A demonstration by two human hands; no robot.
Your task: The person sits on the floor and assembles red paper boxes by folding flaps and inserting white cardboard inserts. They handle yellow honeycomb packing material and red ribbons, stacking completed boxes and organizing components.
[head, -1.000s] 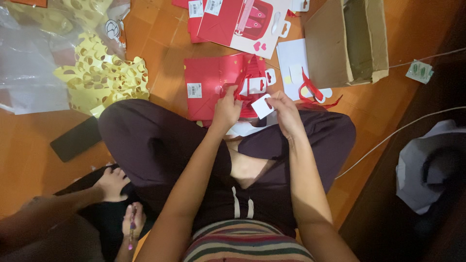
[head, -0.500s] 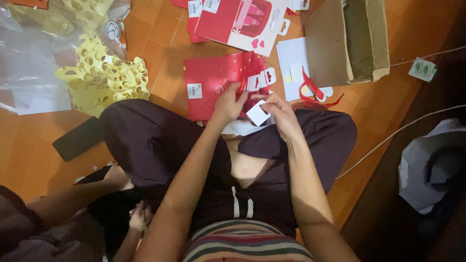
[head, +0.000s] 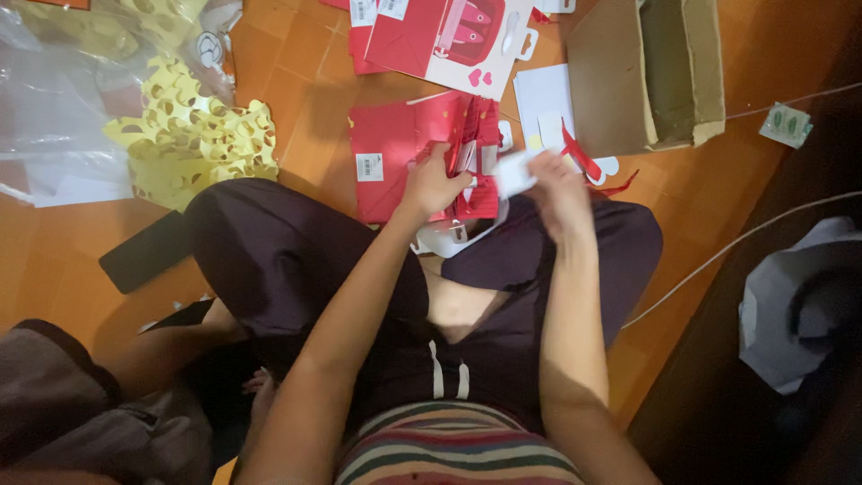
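Note:
I sit cross-legged on an orange tiled floor. My left hand (head: pixel 434 184) presses on a stack of flat red paper bags (head: pixel 395 153) lying in front of my knees, fingers at a folded red piece with small white tags. My right hand (head: pixel 552 189) is raised just to the right of it and pinches a small white paper tag (head: pixel 514 171), blurred by motion. A white cut-out shape (head: pixel 453 238) lies under the stack at my shins.
A brown cardboard box (head: pixel 669 72) stands at the upper right, red ribbon (head: pixel 582 160) and white sheets beside it. More red-and-white bags (head: pixel 440 31) lie beyond. Yellow cut-outs (head: pixel 193 135) and clear plastic (head: pixel 54 108) sit left, a black phone (head: pixel 144 251) near my knee. Another person's arm (head: pixel 162 355) is lower left.
My right hand has lifted the white tag up and to the right, away from the red stack. My left hand stays on the stack. The person at lower left has drawn their arm back.

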